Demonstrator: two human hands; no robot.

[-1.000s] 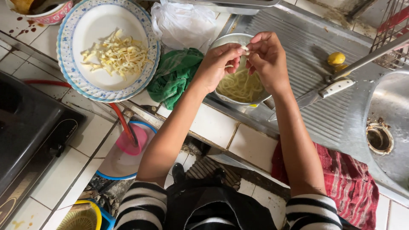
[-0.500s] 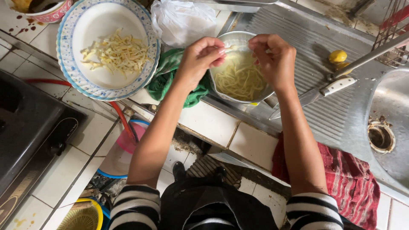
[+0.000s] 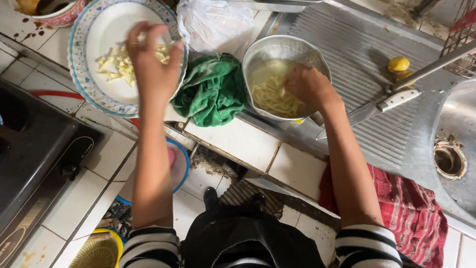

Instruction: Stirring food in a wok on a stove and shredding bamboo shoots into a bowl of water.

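My left hand (image 3: 151, 62) hovers over a large white plate with a blue patterned rim (image 3: 82, 74), fingers pinched on a small pale strip above a pile of pale cut pieces (image 3: 116, 62). My right hand (image 3: 307, 84) reaches into a steel bowl (image 3: 277, 49) holding water and pale strips (image 3: 270, 97); its fingertips are down among them and hidden. A crumpled green cloth (image 3: 213, 89) lies between plate and bowl.
A white-handled knife (image 3: 382, 106) and a yellow piece (image 3: 399, 64) lie on the ribbed steel draining board, with the sink drain (image 3: 448, 159) at right. A black stove (image 3: 34, 149) is at left, a clear plastic bag (image 3: 213, 22) behind, a red striped cloth (image 3: 411, 208) on the counter edge.
My left hand has moved from above the steel bowl leftward to the plate. My right hand has dropped into the bowl.
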